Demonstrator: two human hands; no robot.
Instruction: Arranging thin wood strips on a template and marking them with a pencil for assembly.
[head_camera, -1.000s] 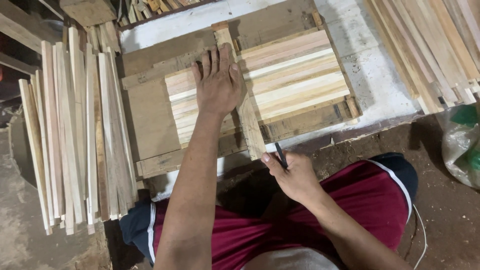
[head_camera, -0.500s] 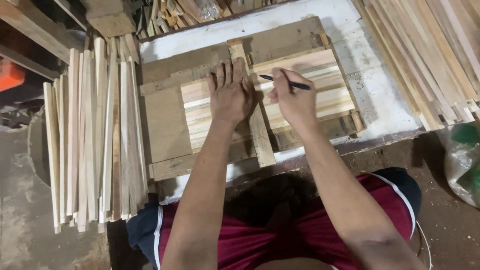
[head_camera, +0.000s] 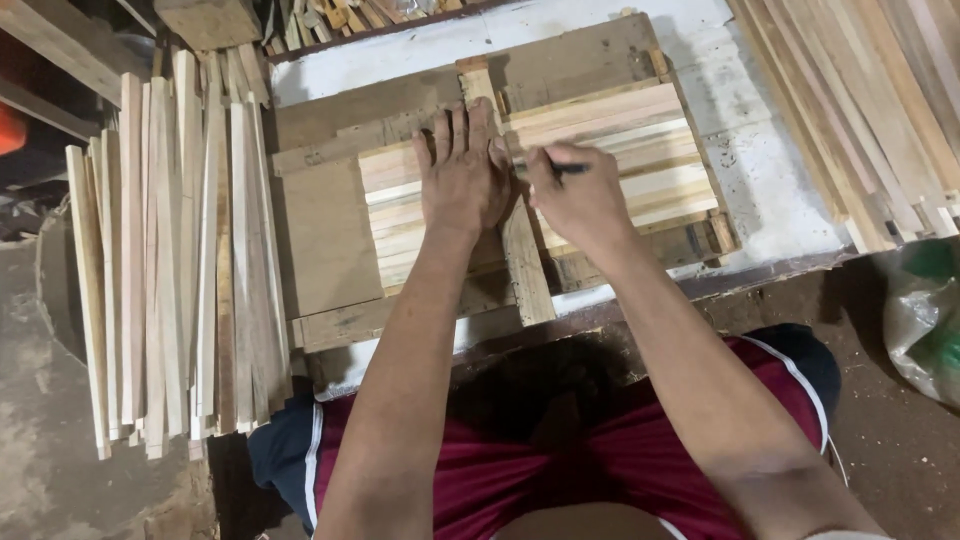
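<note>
Now, left hand: we press our left hand (head_camera: 463, 175) flat, fingers spread and pointing away from us, onto the strip (head_camera: 520, 250) and the slats (head_camera: 620, 150) under it.
Right hand: our right hand (head_camera: 580, 200) is curled tight round a pen (head_camera: 560, 170), just beside the left hand, thumbs almost touching.
Pen: dark and slim; its tip points left toward the strip's edge. We cannot tell whether the tip touches the wood.
Strip: a narrow piece of pale brown wood, lying across the slats and running from the far side of the jig (head_camera: 330, 240) to its near edge. Its middle is hidden under our hands; the near end shows rough grain and a squared cut.
Slats: pale, fresh-cut wood, laid side by side in a flat row, long edges touching, colours going from cream to light tan. They sit inside the jig, left and right of the strip.
Jig: a frame of darker, worn boards, with small blocks along its right side holding the slat ends.
Bench: the jig rests on a white, scuffed bench (head_camera: 760, 190).
Left stack: loose long sticks (head_camera: 170, 260) lie in a bundle left of the jig.
Right stack: more sticks (head_camera: 860, 100) lie at the right, well apart from our hands.
Bag: a greenish plastic bag (head_camera: 925, 320) sits on the floor, lower right.
Below: our red shorts (head_camera: 520, 470) fill the near edge.
</note>
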